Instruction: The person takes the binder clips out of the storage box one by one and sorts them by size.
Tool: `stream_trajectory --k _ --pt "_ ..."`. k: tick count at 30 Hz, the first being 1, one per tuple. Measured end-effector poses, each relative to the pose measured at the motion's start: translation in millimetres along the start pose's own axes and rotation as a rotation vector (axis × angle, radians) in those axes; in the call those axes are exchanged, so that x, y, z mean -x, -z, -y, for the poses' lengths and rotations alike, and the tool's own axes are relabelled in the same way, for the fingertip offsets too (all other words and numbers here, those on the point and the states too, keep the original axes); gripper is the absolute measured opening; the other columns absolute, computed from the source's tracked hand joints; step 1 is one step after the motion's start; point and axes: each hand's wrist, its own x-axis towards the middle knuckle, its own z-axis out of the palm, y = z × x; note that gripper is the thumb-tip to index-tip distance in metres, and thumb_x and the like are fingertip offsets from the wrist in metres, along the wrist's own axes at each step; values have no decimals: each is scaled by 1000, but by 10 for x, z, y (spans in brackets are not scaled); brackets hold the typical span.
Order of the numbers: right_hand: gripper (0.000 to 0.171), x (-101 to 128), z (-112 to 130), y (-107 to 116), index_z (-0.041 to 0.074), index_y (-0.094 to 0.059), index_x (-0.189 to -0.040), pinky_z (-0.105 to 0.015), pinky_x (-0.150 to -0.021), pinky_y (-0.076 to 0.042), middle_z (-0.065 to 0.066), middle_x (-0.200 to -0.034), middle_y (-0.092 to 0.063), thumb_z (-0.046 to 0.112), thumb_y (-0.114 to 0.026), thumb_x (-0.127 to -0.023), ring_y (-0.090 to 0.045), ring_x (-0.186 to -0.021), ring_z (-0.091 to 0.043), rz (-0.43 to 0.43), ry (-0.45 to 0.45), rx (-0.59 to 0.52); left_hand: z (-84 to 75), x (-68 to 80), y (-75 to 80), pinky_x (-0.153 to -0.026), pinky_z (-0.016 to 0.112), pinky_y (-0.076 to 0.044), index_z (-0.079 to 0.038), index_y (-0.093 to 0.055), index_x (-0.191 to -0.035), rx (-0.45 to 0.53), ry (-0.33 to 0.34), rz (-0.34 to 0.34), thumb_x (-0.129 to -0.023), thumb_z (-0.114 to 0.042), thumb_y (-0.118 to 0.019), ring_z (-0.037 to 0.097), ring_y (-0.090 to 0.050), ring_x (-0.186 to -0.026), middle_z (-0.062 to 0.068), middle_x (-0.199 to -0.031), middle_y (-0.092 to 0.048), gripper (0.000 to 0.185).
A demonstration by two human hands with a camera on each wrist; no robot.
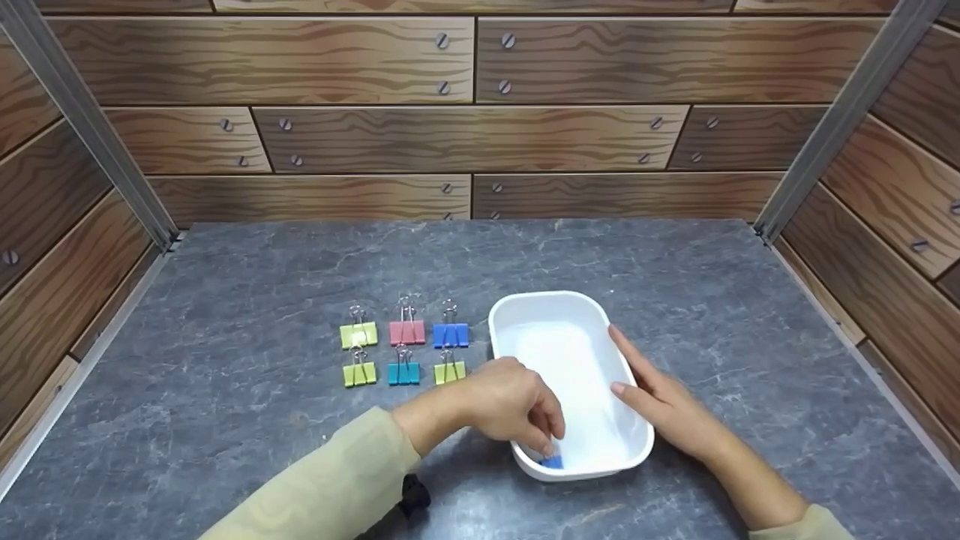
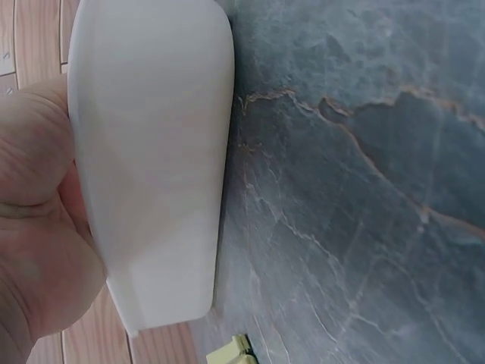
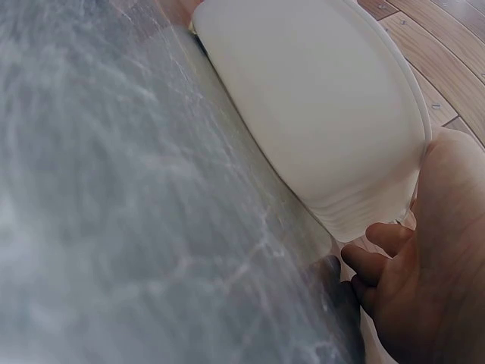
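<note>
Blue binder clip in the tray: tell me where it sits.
In the head view, the blue binder clip is in the white tray's near left corner, under the left hand's fingertips.

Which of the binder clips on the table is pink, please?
The pink binder clip is the middle one of the back row, between a yellow-green clip and a blue clip.
</note>
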Motion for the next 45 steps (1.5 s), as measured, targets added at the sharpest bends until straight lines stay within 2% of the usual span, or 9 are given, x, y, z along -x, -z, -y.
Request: stream_trajectory --k 7,20,26,32,39,45 --pt "72 -8 -2 -1 31 -22 -170 -24 -103 -49 -11 -172 -28 25 -60 -110 -40 -149 -30 1 7 -18 -33 -15 11 -79 17 -40 -28 -85 -97 -34 36 31 -89 -31 -88 -20 -57 -75 -25 -84 -76 9" --pt "72 -4 -5 0 33 -21 -170 -25 -103 -49 -11 -172 -27 26 -60 -110 -39 -149 -32 8 12 -12 -64 -41 6 -80 19 -40 -32 -84 -95 -78 76 60 -89 -31 -88 -15 -57 -77 -27 -82 -74 7" --pt "71 -6 -2 1 32 -22 -170 -25 -102 -50 -11 -171 -29 25 -59 -110 -41 -148 -31 5 19 -14 -69 -46 13 -78 18 -41 -31 -85 -94 -73 70 65 -89 -28 -87 -15 -58 -76 -26 -82 -75 6" --pt "71 -7 -1 -1 32 -22 -170 -21 -106 -44 -10 -172 -27 25 -59 -110 -37 -150 -28 -7 16 10 -63 -56 11 -78 18 -41 -31 -85 -95 -64 69 61 -90 -27 -86 -15 -58 -76 -26 -82 -75 6" --pt "72 2 -2 5 33 -22 -170 -21 -106 -43 -9 -172 -29 27 -60 -110 -37 -150 -29 -14 11 38 -73 -59 9 -76 17 -42 -29 -85 -95 -48 67 42 -90 -27 -86 -15 -59 -75 -25 -83 -75 5" --pt "72 -2 6 8 34 -21 -170 -20 -107 -41 -9 -173 -26 27 -59 -110 -35 -151 -31 -7 8 48 -51 -44 -24 -73 15 -41 -29 -85 -94 -16 45 -46 -91 -26 -85 -15 -56 -70 -25 -81 -74 4"
